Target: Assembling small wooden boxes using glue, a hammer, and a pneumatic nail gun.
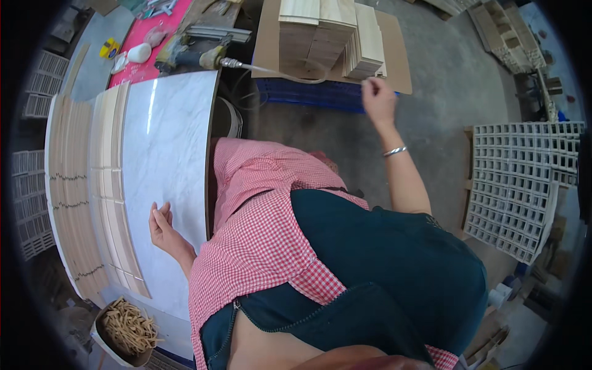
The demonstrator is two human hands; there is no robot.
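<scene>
My left hand [163,230] hovers over or rests on the white marble-patterned tabletop [163,142]; I cannot tell which. Its fingers are loosely bent and slightly apart, with nothing visible in them. Out ahead, my right hand [378,100] is by the near corner of a stack of pale wooden boards [365,43], its fingers curled closed. Whatever those fingers hold, if anything, is hidden. Beside that stack stands a taller block of boards [314,43], both on a cardboard sheet [394,49] over a blue crate [308,94].
Long rows of thin wooden strips [108,185] line the table's left side. A box of small wooden sticks [129,327] stands at the lower left. An air nail gun [191,57] with a hose lies at the table's far end. Stacked, gridded pale pieces [524,179] stand right.
</scene>
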